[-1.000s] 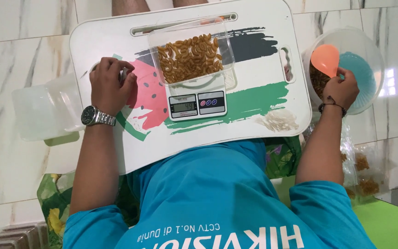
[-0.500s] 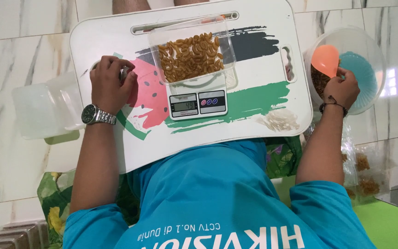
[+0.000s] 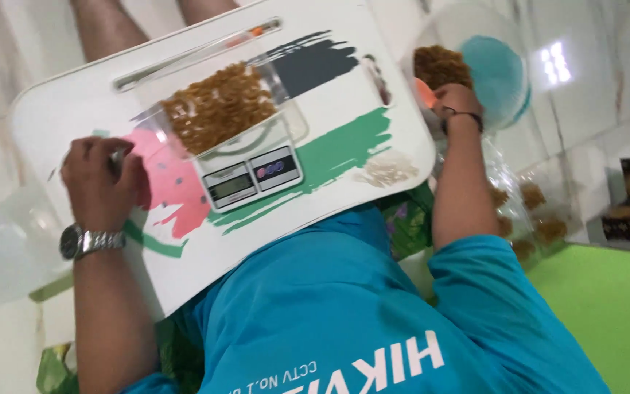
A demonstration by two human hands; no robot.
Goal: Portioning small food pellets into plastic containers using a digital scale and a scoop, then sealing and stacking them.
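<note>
Since the earlier frame the right hand (image 3: 459,98) has dipped into the large clear bowl (image 3: 508,33), and the orange scoop (image 3: 424,93) now sits low among the brown snacks (image 3: 440,66) instead of raised above them; the view has also tilted. The right fingers are closed around the scoop's handle. The left hand (image 3: 103,179), with a metal wristwatch (image 3: 85,241), rests on the white lap tray (image 3: 60,109) beside the pink painted patch; its fingers are curled shut on a small object that cannot be made out. At the tray's centre a digital kitchen scale (image 3: 253,175) carries a clear rectangular container (image 3: 220,106) filled with the same brown snacks. The bowl stands just beyond the tray's right edge, on the marble floor (image 3: 607,95).
</note>
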